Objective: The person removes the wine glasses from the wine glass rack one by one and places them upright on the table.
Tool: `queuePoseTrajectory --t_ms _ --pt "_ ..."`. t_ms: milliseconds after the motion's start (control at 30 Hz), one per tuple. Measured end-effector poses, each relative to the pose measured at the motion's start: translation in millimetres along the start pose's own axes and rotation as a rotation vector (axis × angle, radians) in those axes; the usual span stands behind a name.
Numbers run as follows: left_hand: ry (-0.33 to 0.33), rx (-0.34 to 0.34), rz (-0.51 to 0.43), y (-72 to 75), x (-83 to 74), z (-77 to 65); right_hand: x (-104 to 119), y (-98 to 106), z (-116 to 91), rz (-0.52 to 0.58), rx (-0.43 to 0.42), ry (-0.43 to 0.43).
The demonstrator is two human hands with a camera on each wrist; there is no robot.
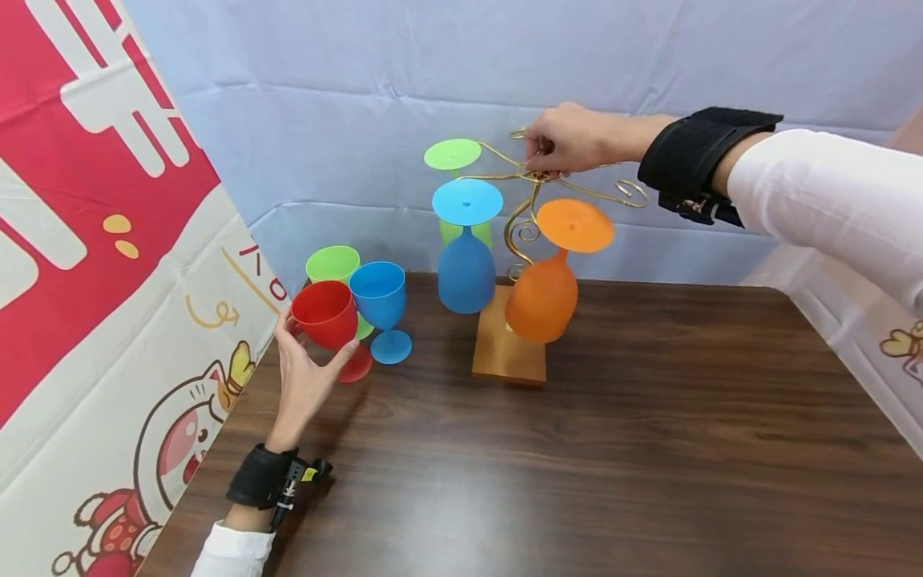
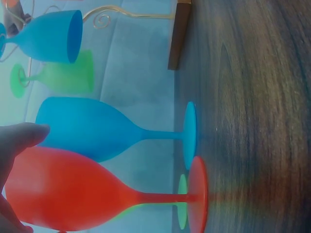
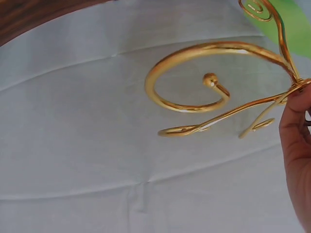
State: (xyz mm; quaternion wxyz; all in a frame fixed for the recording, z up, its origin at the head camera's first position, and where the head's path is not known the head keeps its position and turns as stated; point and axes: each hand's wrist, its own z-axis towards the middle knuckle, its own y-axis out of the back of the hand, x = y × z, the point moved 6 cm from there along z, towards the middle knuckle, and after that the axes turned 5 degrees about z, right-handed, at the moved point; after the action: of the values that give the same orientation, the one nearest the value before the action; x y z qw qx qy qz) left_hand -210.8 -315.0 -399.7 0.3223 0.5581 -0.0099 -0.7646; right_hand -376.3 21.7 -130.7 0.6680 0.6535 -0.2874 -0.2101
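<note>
Head view: left hand [image 1: 306, 377] fingers grip the red goblet [image 1: 326, 314] at its bowl near the table's [image 1: 649, 449] left edge; it looks light, smooth plastic. Right hand [image 1: 566, 140] pinches the gold rack [image 1: 530, 172].

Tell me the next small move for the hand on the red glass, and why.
Probably lift the red glass straight up, clear of its neighbours. The left hand already grips its bowl, but the blue glass and green glass stand tight against it, so tipping it sideways could knock them. The right hand holds the top of the gold rack.
</note>
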Motion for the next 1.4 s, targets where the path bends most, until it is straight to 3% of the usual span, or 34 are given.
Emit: queuePoseTrajectory --t_ms 700,900,1000,1100,1267,1400 --pt "0.007 0.028 -0.003 -1.1 8.6 -1.5 -7 -8 -12 -0.003 -0.011 0.053" --pt "-0.014 -0.029 0.052 7.9 6.5 9.4 -7 -5 -21 0.086 -0.086 0.021" --pt "-0.03 -0.07 0.083 17.2 3.7 15.9 -9 -5 -32 0.183 -0.173 -0.019" --pt "-0.085 -0.119 0.17 34.7 0.5 16.1 -7 -9 -40 0.266 -0.354 -0.036" --pt "-0.29 -0.188 0.351 54.9 -19.4 10.0 -20 -30 -66 0.503 -0.704 -0.162" --pt "-0.437 -0.188 0.434 59.8 -45.2 13.9 -29 -71 -93 0.78 -0.827 -0.319"
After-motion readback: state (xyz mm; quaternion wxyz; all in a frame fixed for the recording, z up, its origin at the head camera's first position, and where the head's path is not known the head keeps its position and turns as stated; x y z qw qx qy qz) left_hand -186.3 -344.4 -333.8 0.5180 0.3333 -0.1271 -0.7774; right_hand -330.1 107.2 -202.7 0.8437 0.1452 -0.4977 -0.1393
